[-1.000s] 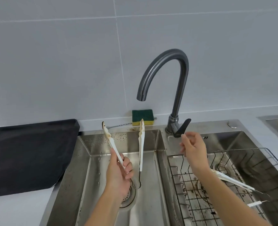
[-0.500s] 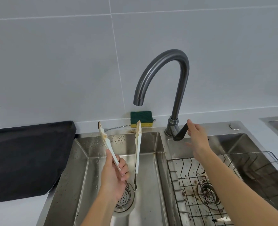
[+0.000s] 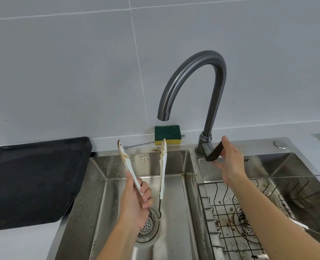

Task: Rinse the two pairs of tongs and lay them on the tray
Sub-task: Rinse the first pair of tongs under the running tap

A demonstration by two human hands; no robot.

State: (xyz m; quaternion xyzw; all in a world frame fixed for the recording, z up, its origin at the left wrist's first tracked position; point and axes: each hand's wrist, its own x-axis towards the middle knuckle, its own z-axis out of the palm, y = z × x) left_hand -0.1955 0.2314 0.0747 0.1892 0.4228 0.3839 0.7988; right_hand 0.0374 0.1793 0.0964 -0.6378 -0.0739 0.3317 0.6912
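Head view: sink bench seen from above, tiled wall behind, both forearms reaching in from 6 o'clock.
Left hand (image 3: 136, 201): over the left basin, fingers curled tight around one arm of the tongs, thumb side toward the camera.
Tongs (image 3: 163, 166): white arms on a wire spring loop, held tips up and spread wide into a V; the tips are stained brown. The left tip points to 11 o'clock, the right tip stands almost at 12 o'clock, just below the spout mouth and in front of the sponge.
Right hand (image 3: 230, 162): at the tap's base, at 3 o'clock from the tongs; fingers loosely bent with thumb and forefinger on either side of the lever, touching it.
Lever (image 3: 214, 154): black, tilted, jutting from the tap base toward 4 o'clock.
Tap (image 3: 214, 87): dark grey gooseneck, spout arching over to 9 o'clock and ending above the left basin; no water shows at the mouth.
Left basin (image 3: 176, 194): steel, speckled with drops and grime, round strainer at 6 o'clock beneath the left hand.
Wire rack (image 3: 268, 194): sits in the right basin under the right forearm, soiled.
Second tongs (image 3: 305, 227): pale arm partly visible in the rack at 4 o'clock, mostly hidden by the forearm.
Tray (image 3: 33, 175): black, on the counter at 9 o'clock, just beside the left basin.
Sponge (image 3: 167, 135): green over yellow, against the wall at 12 o'clock.
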